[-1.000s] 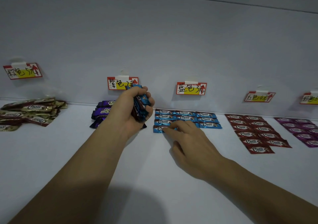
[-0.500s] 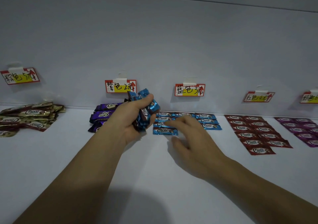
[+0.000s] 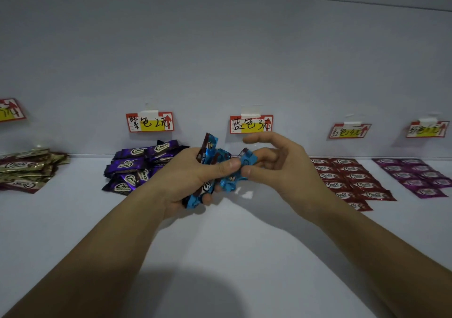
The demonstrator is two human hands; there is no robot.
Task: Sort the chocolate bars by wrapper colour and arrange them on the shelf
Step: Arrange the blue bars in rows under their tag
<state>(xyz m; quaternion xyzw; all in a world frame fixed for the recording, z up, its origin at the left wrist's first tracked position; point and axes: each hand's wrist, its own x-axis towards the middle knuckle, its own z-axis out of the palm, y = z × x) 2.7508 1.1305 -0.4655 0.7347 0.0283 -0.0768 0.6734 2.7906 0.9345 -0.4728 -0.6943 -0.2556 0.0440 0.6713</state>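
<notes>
Clutching a bunch of blue bars [image 3: 208,171] in the curled left hand [image 3: 181,183] at frame centre, above the white shelf [image 3: 220,256]. Pinching one blue bar [image 3: 246,158] from that bunch between right hand [image 3: 281,168] thumb and fingers. Left of centre, heaped purple bars [image 3: 137,168] and a gold pile [image 3: 27,171]; at right, red rows [image 3: 352,180] and magenta rows [image 3: 415,178] lying flat.

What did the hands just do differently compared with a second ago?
The right hand lifted off the white shelf and now pinches one blue-wrapped chocolate bar at the bunch of blue bars that the left hand still grips. The purple-wrapped pile, red-wrapped rows and gold-wrapped pile stayed put.
</notes>
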